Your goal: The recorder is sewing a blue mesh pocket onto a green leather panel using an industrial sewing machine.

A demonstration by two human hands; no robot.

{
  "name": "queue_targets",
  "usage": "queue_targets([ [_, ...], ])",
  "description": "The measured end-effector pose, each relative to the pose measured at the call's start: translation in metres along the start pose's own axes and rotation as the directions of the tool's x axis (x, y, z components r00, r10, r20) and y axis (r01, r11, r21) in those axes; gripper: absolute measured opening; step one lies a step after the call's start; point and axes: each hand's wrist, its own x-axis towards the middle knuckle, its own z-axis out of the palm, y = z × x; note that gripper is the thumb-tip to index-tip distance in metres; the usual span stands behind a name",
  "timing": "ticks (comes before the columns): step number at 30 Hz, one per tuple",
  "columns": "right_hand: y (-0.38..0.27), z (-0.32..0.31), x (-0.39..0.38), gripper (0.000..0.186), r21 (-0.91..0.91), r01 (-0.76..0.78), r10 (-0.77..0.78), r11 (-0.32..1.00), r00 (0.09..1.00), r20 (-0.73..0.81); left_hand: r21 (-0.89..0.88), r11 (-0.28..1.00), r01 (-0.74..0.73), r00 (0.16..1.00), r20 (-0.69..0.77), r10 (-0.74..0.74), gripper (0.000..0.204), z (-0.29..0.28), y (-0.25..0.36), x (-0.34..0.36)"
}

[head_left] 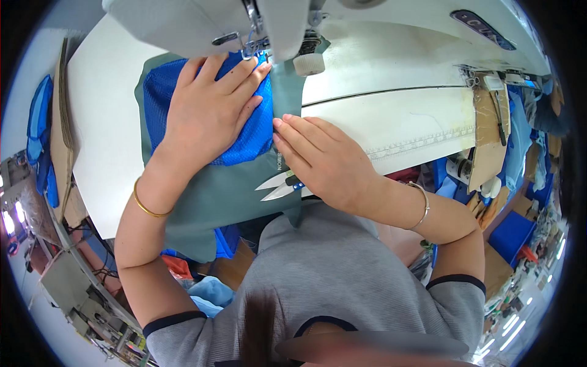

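Observation:
Under the needle area of the sewing machine (260, 37), a bright blue mesh fabric piece (162, 92) lies on top of a dark grey-green cloth (232, 183). My left hand (211, 113) presses flat on the blue piece, fingers spread and fingertips close to the presser foot. My right hand (330, 159) has its fingers together, with the tips at the right edge of the blue piece. Thread snips (278, 188) show below that hand, blades apart and aimed left. Their handle runs into my right palm, where the grip is hidden.
The white machine table (391, 113) carries a printed ruler strip (422, 139) along its near right edge. Cardboard (489, 134) stands at the right, near a blue bin (512, 235). Blue fabric (41, 140) hangs at the left. Light blue cloth (211, 292) lies below the table.

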Motion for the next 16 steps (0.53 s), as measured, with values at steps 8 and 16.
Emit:
queue_targets([
  [8, 0.002, -0.004, 0.016, 0.043, 0.005, 0.094, -0.094, 0.996, 0.995, 0.026, -0.044, 0.999, -0.028, 0.999, 0.016, 0.028, 0.040, -0.001, -0.018, 0.001],
  [16, -0.003, 0.007, 0.033, 0.046, 0.074, 0.096, -0.096, 0.993, 0.995, 0.008, -0.258, 0.962, -0.090, 0.978, 0.160, 0.135, 0.046, 0.001, -0.046, 0.003],
])
